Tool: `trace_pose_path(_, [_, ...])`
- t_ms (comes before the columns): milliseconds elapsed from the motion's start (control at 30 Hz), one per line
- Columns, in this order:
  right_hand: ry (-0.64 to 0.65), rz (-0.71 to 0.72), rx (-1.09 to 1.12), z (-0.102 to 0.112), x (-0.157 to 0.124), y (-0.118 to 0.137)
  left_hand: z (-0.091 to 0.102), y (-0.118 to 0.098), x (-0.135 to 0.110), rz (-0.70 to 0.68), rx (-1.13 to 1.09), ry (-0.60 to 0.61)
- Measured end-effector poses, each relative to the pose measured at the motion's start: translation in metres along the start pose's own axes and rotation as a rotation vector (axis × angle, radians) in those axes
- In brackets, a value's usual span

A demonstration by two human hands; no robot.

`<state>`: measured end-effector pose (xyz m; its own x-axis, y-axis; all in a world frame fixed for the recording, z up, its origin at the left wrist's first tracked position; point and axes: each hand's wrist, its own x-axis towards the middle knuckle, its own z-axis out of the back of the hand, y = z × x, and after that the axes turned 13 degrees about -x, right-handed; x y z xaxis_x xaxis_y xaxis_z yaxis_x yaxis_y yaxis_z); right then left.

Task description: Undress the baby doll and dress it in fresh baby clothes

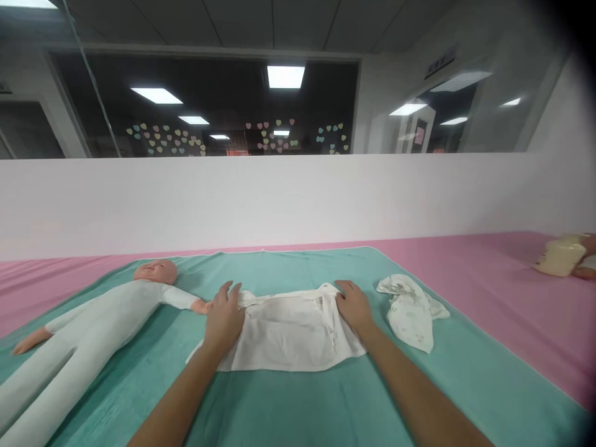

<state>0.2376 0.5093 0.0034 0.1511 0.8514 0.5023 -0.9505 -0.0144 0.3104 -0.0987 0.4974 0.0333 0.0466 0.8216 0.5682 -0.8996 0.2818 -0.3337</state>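
Note:
A white baby garment point(286, 338) lies spread on the green sheet, its upper edge slightly rumpled and folded. My left hand point(226, 318) rests at its upper left corner, fingers stretched out and a little apart. At the upper right corner, my right hand point(357, 307) lies against the cloth with its fingers extended toward the left. Both hands touch the garment without a visible grip. A baby doll point(100, 326) in a white bodysuit lies face up at the left, one of its hands close beside my left hand.
A crumpled white cloth point(412, 311) with faint prints lies right of my right hand. Under everything is a green sheet point(298, 410) over a pink cover point(493, 273). At the far right stands a pale yellow object point(560, 256), with part of another doll beside it. A white wall point(279, 198) borders the back.

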Motion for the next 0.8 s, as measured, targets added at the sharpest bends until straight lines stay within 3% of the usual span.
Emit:
trace_pose_path(67, [-0.033, 0.039, -0.015, 0.002, -0.004, -0.001, -0.004, -0.018, -0.007, -0.118, -0.008, -0.034])
trace_pose_path(100, [-0.049, 0.061, -0.021, 0.005, -0.005, -0.001, -0.006, -0.028, -0.01, -0.169, -0.035, 0.006])
trace_pose_path(200, [-0.107, 0.148, -0.028, 0.012, -0.011, 0.007, -0.016, -0.05, -0.022, -0.206, -0.145, 0.252])
trace_pose_path(267, [-0.094, 0.203, 0.013, 0.014, -0.02, 0.019, -0.025, -0.053, -0.03, -0.18, -0.159, 0.386])
trace_pose_path(367, [0.079, 0.32, 0.115, 0.018, -0.047, 0.044, -0.033, -0.047, -0.038, -0.215, -0.116, 0.59])
trace_pose_path(433, [0.239, 0.501, 0.138, 0.026, -0.07, 0.056, -0.033, -0.041, -0.039, -0.26, -0.111, 0.697])
trace_pose_path(500, [0.402, 0.638, 0.13, 0.037, -0.088, 0.063, -0.029, -0.039, -0.04, -0.298, -0.114, 0.731])
trace_pose_path(567, [0.518, 0.662, 0.125, 0.05, -0.098, 0.064, -0.021, -0.038, -0.041, -0.327, -0.128, 0.708])
trace_pose_path(667, [0.59, 0.649, 0.123, 0.064, -0.097, 0.061, -0.005, -0.034, -0.05, -0.381, -0.189, 0.675])
trace_pose_path(800, [0.627, 0.689, 0.112, 0.065, -0.091, 0.06, 0.022, -0.012, -0.067, -0.438, -0.26, 0.668])
